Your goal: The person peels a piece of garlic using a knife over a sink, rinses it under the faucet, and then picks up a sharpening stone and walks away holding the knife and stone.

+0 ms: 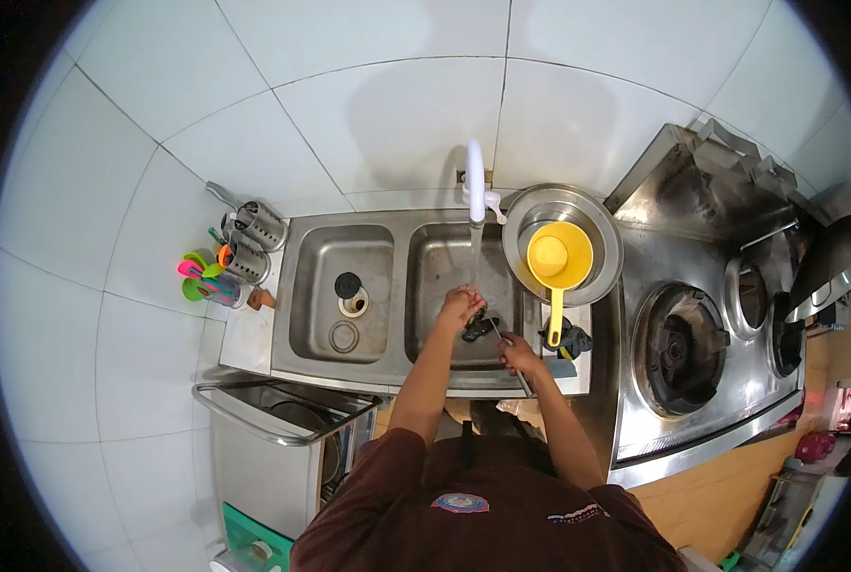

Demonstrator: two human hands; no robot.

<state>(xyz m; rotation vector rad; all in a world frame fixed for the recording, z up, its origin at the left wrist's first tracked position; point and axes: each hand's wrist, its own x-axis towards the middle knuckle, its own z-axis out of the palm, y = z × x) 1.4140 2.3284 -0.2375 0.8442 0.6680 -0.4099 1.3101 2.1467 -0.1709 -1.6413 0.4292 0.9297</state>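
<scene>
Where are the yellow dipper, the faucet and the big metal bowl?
Yellow dipper (pixel 556 310): head view, on its handle.
Faucet (pixel 476 186): head view, on its white curved spout.
Big metal bowl (pixel 614 253): head view, on the rim, right of the dipper.

The person wears a dark brown, short-sleeved top (pixel 502 505) with 2 printed markings: 1 multicoloured oval, 1 line of pale lettering.

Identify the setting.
Likely a commercial-style kitchen: a double-basin steel sink with a running tap, a large stove burner beside it, and slotted steel utensil holders.
</scene>
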